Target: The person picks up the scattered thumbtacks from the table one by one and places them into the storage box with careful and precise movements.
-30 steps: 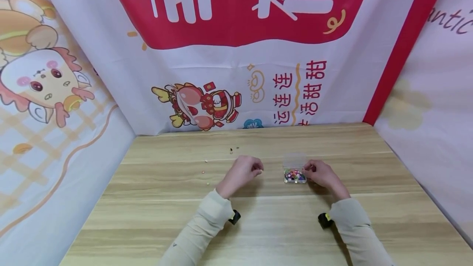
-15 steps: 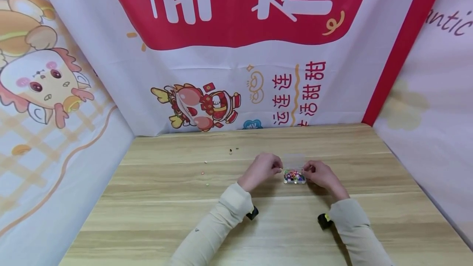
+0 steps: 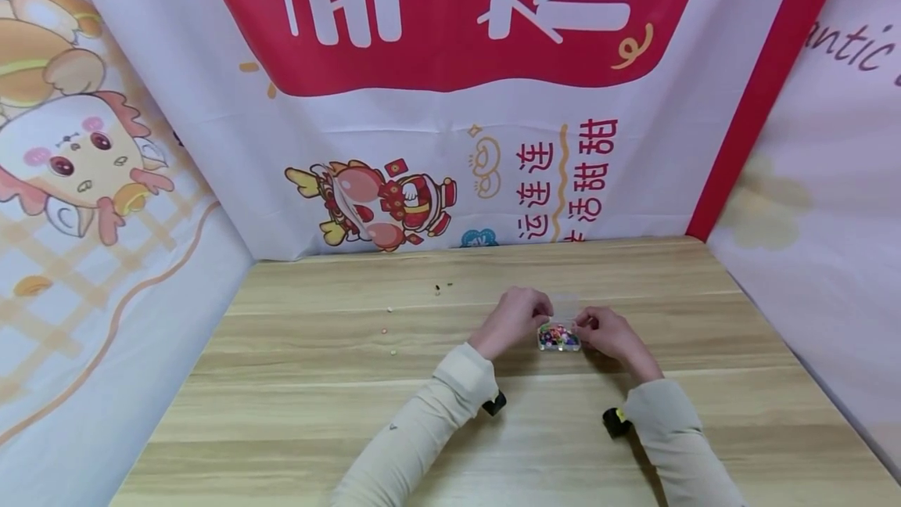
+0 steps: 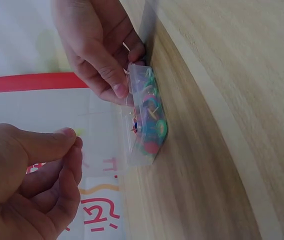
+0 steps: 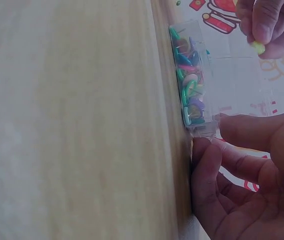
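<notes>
A small clear plastic box full of colourful thumbtacks sits on the wooden table, its clear lid raised at the back. My left hand hovers by the box's left end, thumb and forefinger pinching a small yellow-green thumbtack. Only its edge shows between the fingertips. With thumb and fingers, my right hand grips the right end of the box; the same hold appears in the left wrist view, where the right hand is at the far end.
To the left on the wooden table lie several tiny separate pieces, among them a reddish one and a dark one. A printed cloth hangs behind the table's back edge, with more cloth at both sides.
My left hand has moved right, from the middle of the table to the left end of the box. The right hand has kept its grip in the same place.
</notes>
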The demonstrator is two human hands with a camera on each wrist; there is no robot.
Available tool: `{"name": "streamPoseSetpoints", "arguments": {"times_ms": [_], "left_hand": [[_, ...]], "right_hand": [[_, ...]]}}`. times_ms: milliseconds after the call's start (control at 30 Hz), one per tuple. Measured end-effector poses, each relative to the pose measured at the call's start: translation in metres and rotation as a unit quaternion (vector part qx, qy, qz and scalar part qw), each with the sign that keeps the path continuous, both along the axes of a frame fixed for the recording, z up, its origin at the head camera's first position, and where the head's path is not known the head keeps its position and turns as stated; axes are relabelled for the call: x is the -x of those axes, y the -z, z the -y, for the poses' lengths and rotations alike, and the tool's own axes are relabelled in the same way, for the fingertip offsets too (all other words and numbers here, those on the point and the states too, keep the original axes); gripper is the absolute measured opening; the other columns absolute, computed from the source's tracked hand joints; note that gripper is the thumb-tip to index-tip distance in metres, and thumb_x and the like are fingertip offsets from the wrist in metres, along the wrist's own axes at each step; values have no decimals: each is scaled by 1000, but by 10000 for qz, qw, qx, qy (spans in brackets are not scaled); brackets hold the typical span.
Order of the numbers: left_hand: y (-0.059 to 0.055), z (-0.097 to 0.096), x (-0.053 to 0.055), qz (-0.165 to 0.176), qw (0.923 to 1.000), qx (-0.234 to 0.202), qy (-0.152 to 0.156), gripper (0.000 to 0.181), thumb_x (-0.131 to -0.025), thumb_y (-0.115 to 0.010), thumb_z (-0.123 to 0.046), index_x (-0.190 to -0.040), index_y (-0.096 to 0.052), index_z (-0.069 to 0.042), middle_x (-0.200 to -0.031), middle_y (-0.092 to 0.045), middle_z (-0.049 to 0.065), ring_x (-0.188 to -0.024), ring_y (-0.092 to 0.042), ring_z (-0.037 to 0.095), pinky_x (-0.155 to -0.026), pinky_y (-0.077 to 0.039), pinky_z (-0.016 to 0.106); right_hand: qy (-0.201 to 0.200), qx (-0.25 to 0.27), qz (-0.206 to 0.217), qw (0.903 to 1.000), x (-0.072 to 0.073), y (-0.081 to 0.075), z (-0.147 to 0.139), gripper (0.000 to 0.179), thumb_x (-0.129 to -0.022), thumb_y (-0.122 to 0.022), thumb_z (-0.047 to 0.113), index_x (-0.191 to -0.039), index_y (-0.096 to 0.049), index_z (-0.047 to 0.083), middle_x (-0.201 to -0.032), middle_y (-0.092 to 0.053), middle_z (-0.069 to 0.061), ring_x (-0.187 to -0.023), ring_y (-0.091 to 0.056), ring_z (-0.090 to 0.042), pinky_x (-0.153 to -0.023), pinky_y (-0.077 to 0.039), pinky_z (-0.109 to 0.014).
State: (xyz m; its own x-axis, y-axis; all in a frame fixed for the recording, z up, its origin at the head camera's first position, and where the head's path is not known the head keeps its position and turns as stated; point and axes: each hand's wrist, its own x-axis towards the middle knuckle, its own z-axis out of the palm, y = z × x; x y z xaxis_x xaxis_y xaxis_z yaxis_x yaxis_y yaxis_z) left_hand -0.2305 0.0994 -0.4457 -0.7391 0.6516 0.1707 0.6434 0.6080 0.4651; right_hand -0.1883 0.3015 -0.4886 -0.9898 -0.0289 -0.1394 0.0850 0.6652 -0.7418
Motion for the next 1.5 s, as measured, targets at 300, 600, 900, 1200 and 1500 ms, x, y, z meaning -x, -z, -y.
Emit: {"name": "streamPoseSetpoints", "arguments": {"times_ms": [300, 600, 900, 1200, 1500], "left_hand": [[-3, 11, -3, 193, 9997, -145, -19, 11, -92, -69, -11, -101, -75, -9, -95, -75, 1, -82, -65, 8, -74, -51, 14], [-15, 53, -10, 439, 9982, -161, -363, 10, -94, -68, -14, -100, -74, -11, -91, -71, -2, -79, -61, 5, -71, -51, 16], [-17, 125, -10, 458, 9946, -84, -930, 9, -94, -66, -11, -98, -74, -8, -92, -71, 2, -83, -63, 12, -74, -54, 28], [-5, 193, -11, 481, 9821, -99, -1819, 7, -89, -70, -3, -94, -74, -6, -86, -71, 3, -79, -63, 13, -74, -55, 32], [9, 219, -14, 371, 9845, 192, -1702, 11, -81, -72, 5, -87, -72, -3, -81, -70, 7, -74, -63, 16, -70, -54, 32]], "right_hand": [[11, -33, 19, 10000, 0, 1, 1, 17, -95, -63, 16, -101, -65, 1, -84, -63, -9, -71, -57, -18, -64, -45, -29], [-32, -118, 30, 9999, 0, 0, 1, 17, -95, -63, 16, -103, -65, 1, -88, -65, -10, -74, -60, -18, -67, -46, -29], [-77, -88, 102, 9999, 0, 0, 2, 17, -96, -62, 16, -104, -65, 1, -88, -64, -10, -74, -58, -18, -65, -46, -29], [-111, -120, 117, 9998, 1, 0, 0, 19, -97, -61, 19, -105, -64, 1, -87, -63, -9, -73, -57, -17, -65, -46, -29], [-81, -108, 163, 9998, 2, 0, 1, 20, -98, -60, 18, -105, -64, 0, -87, -62, -10, -72, -57, -17, -64, -46, -29]]}}
